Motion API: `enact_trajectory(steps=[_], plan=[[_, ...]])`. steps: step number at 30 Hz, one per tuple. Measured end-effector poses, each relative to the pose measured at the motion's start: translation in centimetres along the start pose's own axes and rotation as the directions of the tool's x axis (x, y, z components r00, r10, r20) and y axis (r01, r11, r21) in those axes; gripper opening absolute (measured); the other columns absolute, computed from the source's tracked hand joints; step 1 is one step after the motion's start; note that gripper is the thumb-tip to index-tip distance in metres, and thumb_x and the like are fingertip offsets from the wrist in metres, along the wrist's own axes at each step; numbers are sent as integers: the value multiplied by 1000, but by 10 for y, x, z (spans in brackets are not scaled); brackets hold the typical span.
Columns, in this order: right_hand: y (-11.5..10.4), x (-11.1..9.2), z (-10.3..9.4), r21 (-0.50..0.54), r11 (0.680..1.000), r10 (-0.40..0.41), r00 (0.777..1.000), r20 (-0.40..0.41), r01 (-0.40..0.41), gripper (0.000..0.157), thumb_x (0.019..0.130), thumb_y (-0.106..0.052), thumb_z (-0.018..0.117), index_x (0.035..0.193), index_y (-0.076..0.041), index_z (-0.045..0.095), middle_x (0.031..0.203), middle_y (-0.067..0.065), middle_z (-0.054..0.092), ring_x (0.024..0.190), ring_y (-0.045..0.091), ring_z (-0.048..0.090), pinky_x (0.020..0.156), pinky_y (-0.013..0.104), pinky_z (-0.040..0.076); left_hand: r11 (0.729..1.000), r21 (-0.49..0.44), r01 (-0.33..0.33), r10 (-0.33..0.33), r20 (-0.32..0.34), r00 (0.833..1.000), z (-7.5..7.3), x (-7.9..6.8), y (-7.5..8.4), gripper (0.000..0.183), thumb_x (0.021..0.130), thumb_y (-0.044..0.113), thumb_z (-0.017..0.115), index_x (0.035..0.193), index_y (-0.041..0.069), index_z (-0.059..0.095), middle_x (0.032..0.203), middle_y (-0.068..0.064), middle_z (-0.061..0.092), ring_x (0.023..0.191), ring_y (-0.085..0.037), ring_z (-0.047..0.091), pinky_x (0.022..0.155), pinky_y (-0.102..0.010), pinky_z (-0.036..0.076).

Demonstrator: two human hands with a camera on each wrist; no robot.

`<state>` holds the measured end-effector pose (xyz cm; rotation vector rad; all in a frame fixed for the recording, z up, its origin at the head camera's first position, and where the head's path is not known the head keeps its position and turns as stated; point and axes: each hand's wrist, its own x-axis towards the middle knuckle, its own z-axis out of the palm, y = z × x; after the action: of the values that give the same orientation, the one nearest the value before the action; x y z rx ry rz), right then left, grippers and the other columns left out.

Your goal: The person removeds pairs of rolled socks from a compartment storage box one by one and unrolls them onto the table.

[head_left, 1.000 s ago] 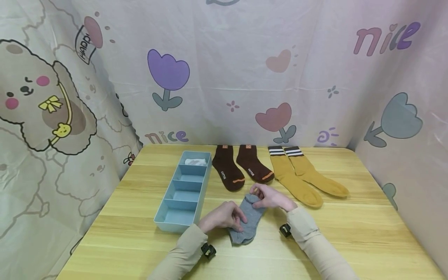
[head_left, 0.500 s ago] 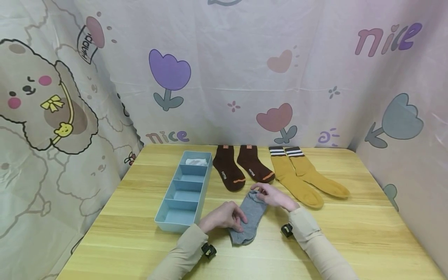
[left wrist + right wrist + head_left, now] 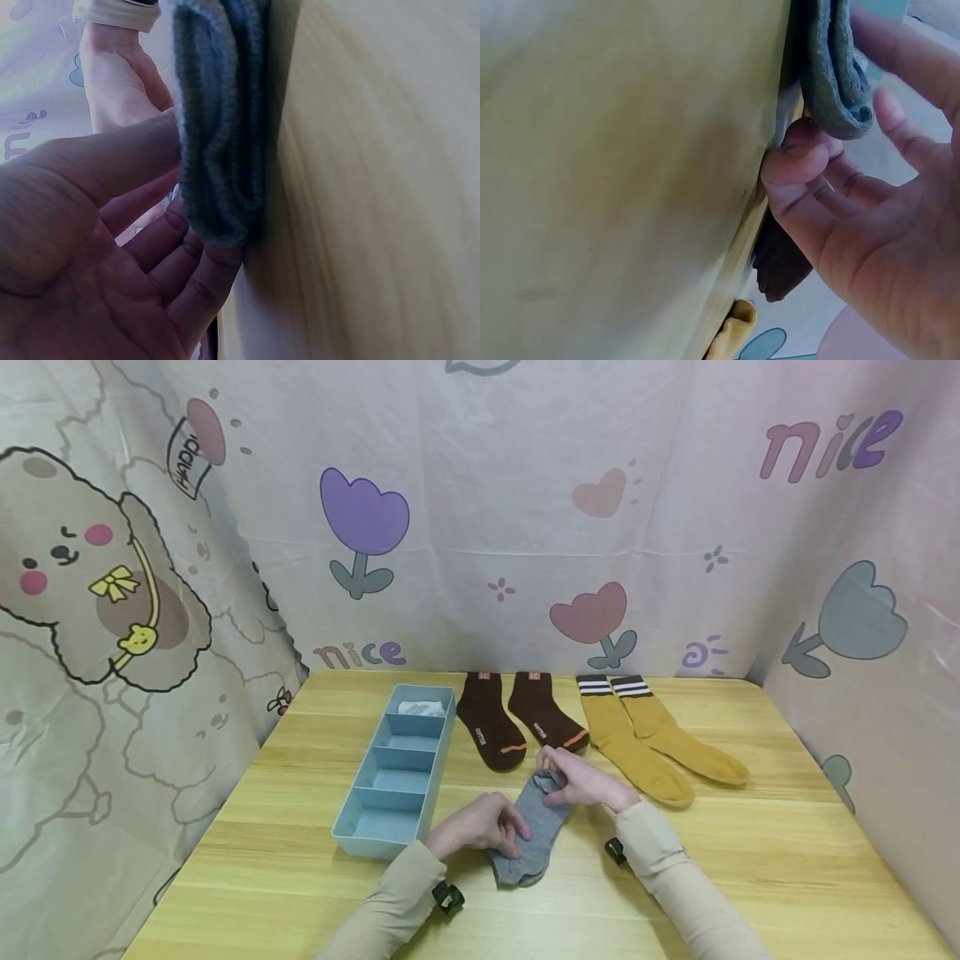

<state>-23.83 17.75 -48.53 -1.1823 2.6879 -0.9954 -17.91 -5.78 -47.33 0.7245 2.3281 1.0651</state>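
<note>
**Wood-grain table, printed cloth all round**

Pale yellow wood with a lengthwise grain makes up your table (image 3: 750, 860), and a pastel printed cloth backdrop (image 3: 525, 510) hangs close behind it and down both sides, showing tulips, hearts, a cartoon dog and the word "nice".

Your grey sock (image 3: 534, 827) lies near the front middle of the table, apparently doubled, just right of the blue divided tray (image 3: 352, 839). Your left hand (image 3: 480, 827) rests on the sock's lower half, fingers laid gently curved across the fabric; the left wrist view shows your fingers (image 3: 187, 255) lying loosely against the sock's rounded end (image 3: 217, 135), not gripping it. Your right hand (image 3: 585, 783) is at the sock's far end, the cuff end, where thumb and fingertips (image 3: 802, 161) come together on the edge of the cloth (image 3: 832, 75) in a light pinch.

Behind your hands, a brown pair of socks (image 3: 517, 727) lies flat beside the tray, and a mustard pair with striped cuffs (image 3: 652, 743) lies to its right, toes angled outward. The tray's farthest compartment holds something white (image 3: 420, 707); the three nearer ones show only blue floor.
</note>
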Motion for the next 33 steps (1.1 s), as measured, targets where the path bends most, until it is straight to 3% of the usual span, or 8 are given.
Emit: enact_trajectory(steps=[3, 7, 13, 17, 21, 24, 27, 33], plan=[[1, 0, 0, -29, 999, 19, 1000, -8, -19, 31, 79, -7, 73, 104, -12, 56, 82, 1, 50, 78, 10, 44, 71, 28, 39, 1000, 1, -3, 3, 1, 1000, 0, -1, 0, 17, 73, -1, 86, 86, 4, 77, 66, -10, 69, 54, -2, 53, 51, -15, 40], [-6, 0, -6, -49, 989, 136, 991, -16, -136, 17, 83, 0, 67, 99, -5, 65, 81, 4, 62, 76, 10, 53, 70, 26, 44, 1000, -5, 4, -4, 7, 1000, 0, -2, 1, 16, 73, 0, 86, 86, 4, 77, 65, -8, 69, 54, -1, 53, 51, -15, 40], [-5, -1, -11, -46, 964, 264, 964, 13, -263, 7, 85, -3, 70, 91, -4, 73, 80, 2, 70, 73, 6, 56, 66, 22, 47, 1000, 3, -18, 18, 12, 1000, -1, -4, -1, 15, 76, 0, 84, 88, 2, 77, 59, 8, 62, 54, 2, 52, 51, -15, 42], [-2, -5, -14, -23, 959, 284, 958, 34, -283, 4, 81, -2, 71, 84, -2, 72, 75, 1, 68, 70, 5, 54, 65, 21, 46, 998, 28, -49, 50, -8, 999, -2, -7, -3, 16, 76, -4, 82, 90, 2, 77, 64, 4, 64, 57, 2, 52, 54, -15, 45], [0, -14, -17, 12, 959, 282, 958, 60, -283, 4, 76, 1, 69, 79, 0, 69, 71, 0, 64, 68, 5, 52, 64, 21, 45, 991, 119, -54, 65, -91, 994, -4, -11, -6, 25, 75, -12, 76, 94, 3, 76, 79, -5, 68, 72, -7, 57, 67, -20, 50], [-1, -23, -20, 19, 967, 251, 966, 71, -252, 8, 72, 1, 69, 77, -4, 67, 68, -4, 59, 66, 4, 49, 61, 20, 43, 971, 236, -47, 92, -183, 979, -5, -14, -9, 35, 74, -12, 75, 105, 4, 72, 95, -9, 68, 92, -20, 60, 85, -31, 52], [-4, -32, -22, 16, 970, 238, 967, 93, -241, 11, 70, 1, 70, 77, -7, 65, 65, -7, 52, 63, 3, 45, 58, 20, 39, 961, 276, -1, 79, -273, 959, -3, -15, -9, 46, 76, -6, 77, 119, 4, 66, 110, -13, 66, 109, -30, 57, 97, -44, 48], [-14, -45, -26, 48, 942, 314, 920, 235, -334, 11, 72, -1, 72, 78, -8, 66, 65, -9, 48, 61, 3, 43, 57, 18, 36, 960, 257, 112, -6, -380, 925, 1, -13, -7, 57, 81, 1, 78, 134, 4, 57, 117, -14, 63, 118, -35, 54, 102, -50, 45]])
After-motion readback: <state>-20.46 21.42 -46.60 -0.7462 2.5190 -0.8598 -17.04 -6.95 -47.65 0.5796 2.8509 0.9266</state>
